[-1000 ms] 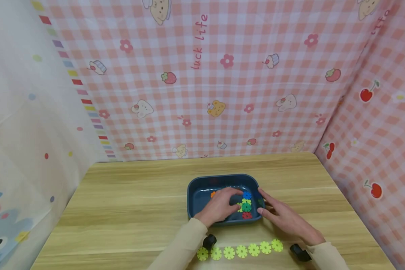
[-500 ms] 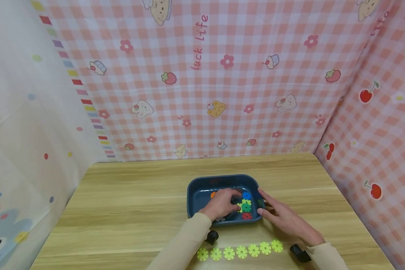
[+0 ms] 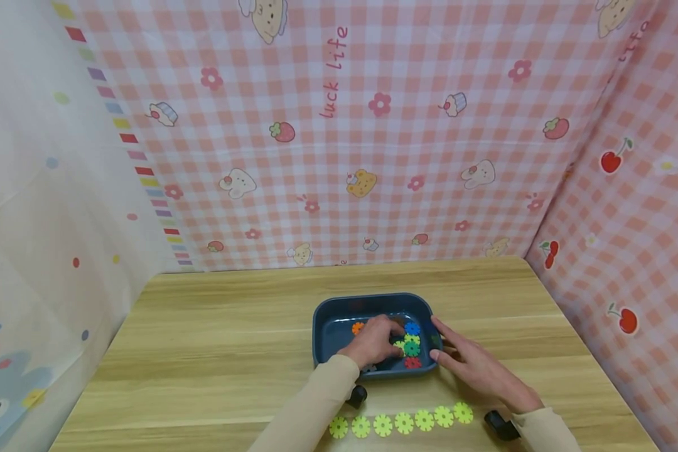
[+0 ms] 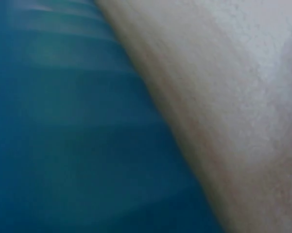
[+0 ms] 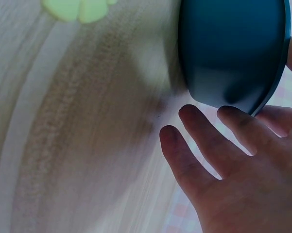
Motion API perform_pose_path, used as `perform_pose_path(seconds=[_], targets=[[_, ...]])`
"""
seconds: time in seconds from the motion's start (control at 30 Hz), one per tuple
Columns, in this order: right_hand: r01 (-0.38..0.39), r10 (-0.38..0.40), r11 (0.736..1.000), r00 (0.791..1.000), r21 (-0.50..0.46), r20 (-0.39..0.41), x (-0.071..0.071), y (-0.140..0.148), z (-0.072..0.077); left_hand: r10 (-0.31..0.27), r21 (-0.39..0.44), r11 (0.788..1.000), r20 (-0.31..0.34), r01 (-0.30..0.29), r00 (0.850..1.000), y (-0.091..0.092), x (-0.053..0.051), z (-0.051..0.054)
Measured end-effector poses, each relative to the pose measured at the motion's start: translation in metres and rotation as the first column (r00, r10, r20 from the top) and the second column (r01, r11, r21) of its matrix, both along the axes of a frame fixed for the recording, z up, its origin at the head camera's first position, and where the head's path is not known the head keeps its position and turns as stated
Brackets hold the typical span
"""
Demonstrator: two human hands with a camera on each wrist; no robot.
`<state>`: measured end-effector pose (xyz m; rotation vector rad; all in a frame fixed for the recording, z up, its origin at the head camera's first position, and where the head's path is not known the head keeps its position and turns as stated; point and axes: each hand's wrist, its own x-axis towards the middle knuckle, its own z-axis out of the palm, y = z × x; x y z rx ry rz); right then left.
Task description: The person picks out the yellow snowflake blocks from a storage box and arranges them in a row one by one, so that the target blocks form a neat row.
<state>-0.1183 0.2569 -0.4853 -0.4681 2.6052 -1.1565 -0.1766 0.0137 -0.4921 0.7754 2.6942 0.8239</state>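
A dark blue tray (image 3: 339,342) stands on the table with several gear-edged plastic discs inside. My left hand (image 3: 371,342) reaches into it, thumb and index finger apart, beside a yellow-green disc (image 3: 399,345). Whether its hidden fingertips touch a disc I cannot tell. Blue (image 3: 412,328), green (image 3: 411,349) and red (image 3: 413,363) discs lie to its right, and an orange disc (image 3: 357,328) to its left. My right hand (image 3: 480,364) rests its extended fingers against the tray's right end. In the left wrist view only blurred skin (image 4: 223,97) and blue surface show.
A row of several yellow-green discs (image 3: 403,422) lies on the wooden table (image 3: 220,351) in front of the tray. Black wrist devices (image 3: 501,425) sit at both wrists. A pink checked cloth (image 3: 328,157) hangs behind the table, with more cloth at both sides.
My left hand has shifted slightly toward the discs at the right of the tray, its thumb and index finger lower among them. The right hand stays against the tray's end.
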Motion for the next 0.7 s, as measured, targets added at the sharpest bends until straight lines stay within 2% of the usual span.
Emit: perform_pose_path(seconds=[0.4, 0.7], targets=[[-0.008, 0.008, 1.000, 1.000, -0.010, -0.007, -0.0008, -0.0002, -0.0018, 0.011, -0.050, 0.999, -0.046, -0.013, 0.999, 0.0036, 0.0011, -0.0024], [0.001, -0.001, 1.000, 1.000, -0.015, 0.016, -0.0001, -0.0002, -0.0015, -0.043, -0.110, 0.993, -0.101, 0.032, 0.994, 0.0053, 0.0008, -0.0016]])
